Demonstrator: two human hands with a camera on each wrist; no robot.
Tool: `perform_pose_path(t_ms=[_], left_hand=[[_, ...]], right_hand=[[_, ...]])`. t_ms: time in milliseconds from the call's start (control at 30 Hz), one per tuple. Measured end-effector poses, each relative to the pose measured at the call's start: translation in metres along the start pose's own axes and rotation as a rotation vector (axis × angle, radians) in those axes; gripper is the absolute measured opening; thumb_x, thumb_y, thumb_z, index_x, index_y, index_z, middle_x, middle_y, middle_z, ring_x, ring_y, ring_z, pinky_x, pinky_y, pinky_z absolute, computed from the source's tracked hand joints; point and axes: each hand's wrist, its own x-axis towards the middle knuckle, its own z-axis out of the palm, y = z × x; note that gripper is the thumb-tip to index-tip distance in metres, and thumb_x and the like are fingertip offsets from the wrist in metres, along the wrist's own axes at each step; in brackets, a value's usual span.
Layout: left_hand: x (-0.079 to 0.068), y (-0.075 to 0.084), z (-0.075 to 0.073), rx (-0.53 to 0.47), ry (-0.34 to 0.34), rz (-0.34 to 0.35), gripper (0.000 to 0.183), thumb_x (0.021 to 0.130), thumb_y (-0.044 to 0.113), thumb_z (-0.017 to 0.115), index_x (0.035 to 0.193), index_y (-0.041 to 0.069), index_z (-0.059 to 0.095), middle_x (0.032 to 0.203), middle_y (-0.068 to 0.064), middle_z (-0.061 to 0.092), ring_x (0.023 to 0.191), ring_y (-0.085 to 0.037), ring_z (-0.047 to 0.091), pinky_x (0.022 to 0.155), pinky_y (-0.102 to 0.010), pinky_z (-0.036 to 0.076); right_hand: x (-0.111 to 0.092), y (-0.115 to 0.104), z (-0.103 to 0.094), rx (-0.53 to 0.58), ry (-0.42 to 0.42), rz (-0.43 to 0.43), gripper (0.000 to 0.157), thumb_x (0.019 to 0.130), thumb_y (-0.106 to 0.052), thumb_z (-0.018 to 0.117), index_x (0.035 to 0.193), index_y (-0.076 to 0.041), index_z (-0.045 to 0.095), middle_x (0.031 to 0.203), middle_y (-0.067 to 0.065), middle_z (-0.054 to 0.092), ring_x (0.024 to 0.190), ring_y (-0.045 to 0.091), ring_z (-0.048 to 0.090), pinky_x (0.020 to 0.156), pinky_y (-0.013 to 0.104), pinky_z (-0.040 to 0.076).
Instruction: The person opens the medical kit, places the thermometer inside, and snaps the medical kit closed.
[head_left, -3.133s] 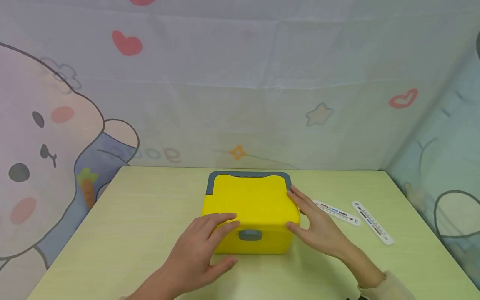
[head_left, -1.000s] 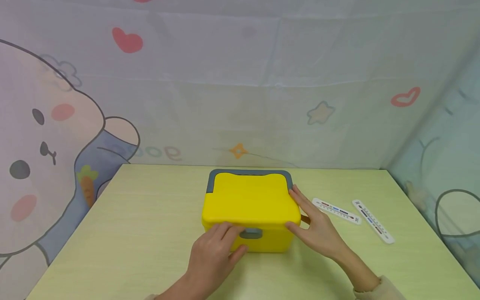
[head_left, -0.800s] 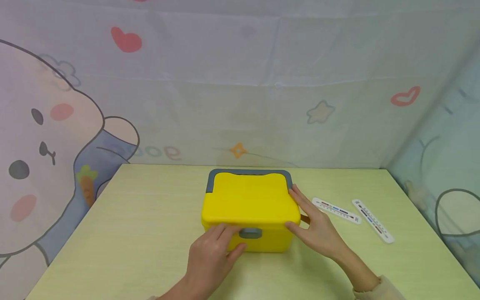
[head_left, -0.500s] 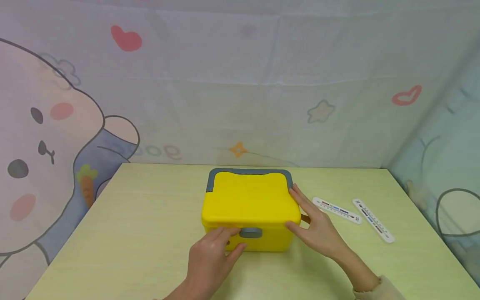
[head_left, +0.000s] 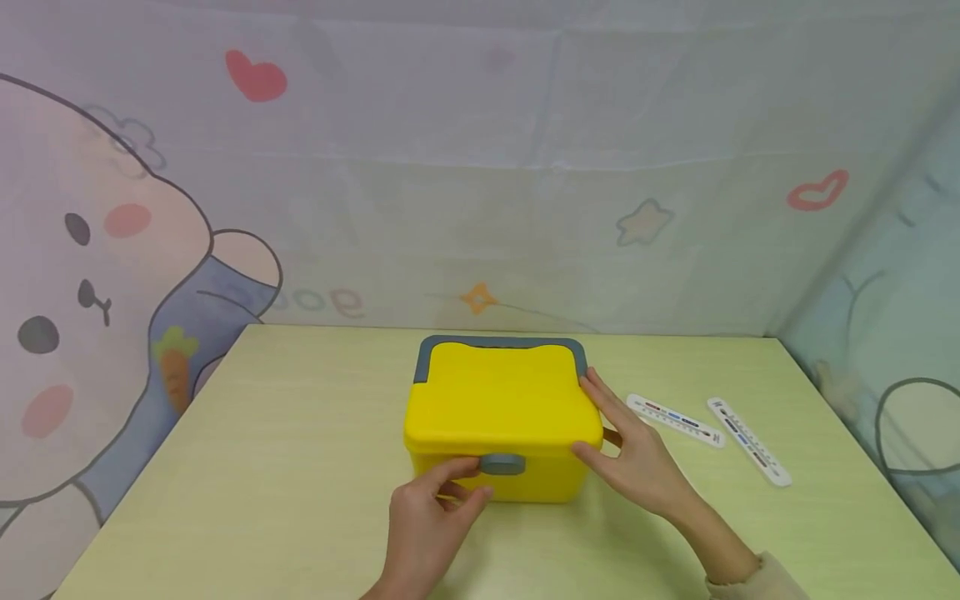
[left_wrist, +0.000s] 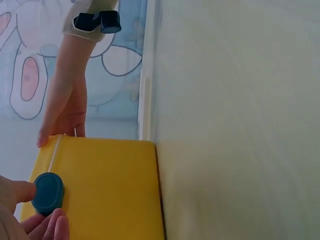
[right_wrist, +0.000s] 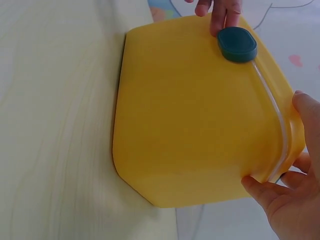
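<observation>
A yellow box [head_left: 502,392] with a rounded lid and a grey-blue carrying handle [head_left: 510,341] folded on top stands on the table, its lid down. Its front bears a grey-blue latch [head_left: 502,465], dark teal in the wrist views. My left hand [head_left: 427,525] is at the latch's left end, fingers bent, the index finger against its edge and the thumb just below. The left wrist view shows digits around the latch [left_wrist: 48,193] on two sides. My right hand [head_left: 637,458] rests on the box's right side, thumb at the front corner, fingers extended along the lid edge.
Two flat white strips with printed scales, like thermometers, lie right of the box: one [head_left: 675,420] angled near my right hand, the other [head_left: 748,442] farther right. A brown strap-like piece [head_left: 612,436] shows behind my right hand. A printed cloth [head_left: 420,167] hangs behind the table.
From above the box's front left, my left hand has come down and right to the latch; its fingers are now bent more. My right hand stays on the box, which looks unmoved.
</observation>
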Motion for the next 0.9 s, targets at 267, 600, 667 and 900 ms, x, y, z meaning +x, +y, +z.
perform_pose_path(t_ms=[267, 600, 667, 900], left_hand=[[0.0, -0.001, 0.009, -0.17, 0.053, -0.167, 0.018, 0.075, 0.021, 0.076, 0.092, 0.02, 0.072, 0.086, 0.007, 0.07, 0.066, -0.006, 0.061, 0.057, -0.019, 0.052], [0.004, -0.003, 0.015, -0.29, 0.114, -0.21, 0.014, 0.076, 0.019, 0.076, 0.087, 0.013, 0.071, 0.079, 0.001, 0.069, 0.058, -0.011, 0.064, 0.051, -0.022, 0.052], [0.005, -0.003, 0.017, -0.303, 0.118, -0.216, 0.013, 0.076, 0.019, 0.076, 0.086, 0.012, 0.07, 0.078, 0.0, 0.069, 0.057, -0.013, 0.064, 0.051, -0.023, 0.052], [0.005, -0.004, 0.018, -0.33, 0.124, -0.229, 0.014, 0.075, 0.019, 0.077, 0.084, 0.011, 0.069, 0.076, -0.001, 0.069, 0.057, -0.016, 0.065, 0.049, -0.023, 0.052]], right_hand=[[0.0, 0.002, 0.0, 0.02, 0.005, -0.002, 0.075, 0.084, -0.025, 0.067, 0.146, -0.02, 0.026, 0.154, -0.007, 0.013, 0.135, 0.025, 0.029, 0.09, 0.036, 0.047], [0.0, 0.002, 0.001, 0.03, 0.0, 0.007, 0.074, 0.085, -0.025, 0.066, 0.146, -0.022, 0.026, 0.154, -0.005, 0.013, 0.136, 0.025, 0.028, 0.091, 0.036, 0.047], [0.0, 0.002, 0.001, 0.034, -0.001, 0.009, 0.074, 0.085, -0.026, 0.066, 0.147, -0.022, 0.026, 0.154, -0.007, 0.013, 0.136, 0.025, 0.027, 0.091, 0.036, 0.046], [-0.001, 0.002, 0.001, 0.047, 0.004, -0.001, 0.073, 0.085, -0.024, 0.066, 0.146, -0.022, 0.026, 0.153, -0.007, 0.013, 0.136, 0.025, 0.028, 0.091, 0.036, 0.046]])
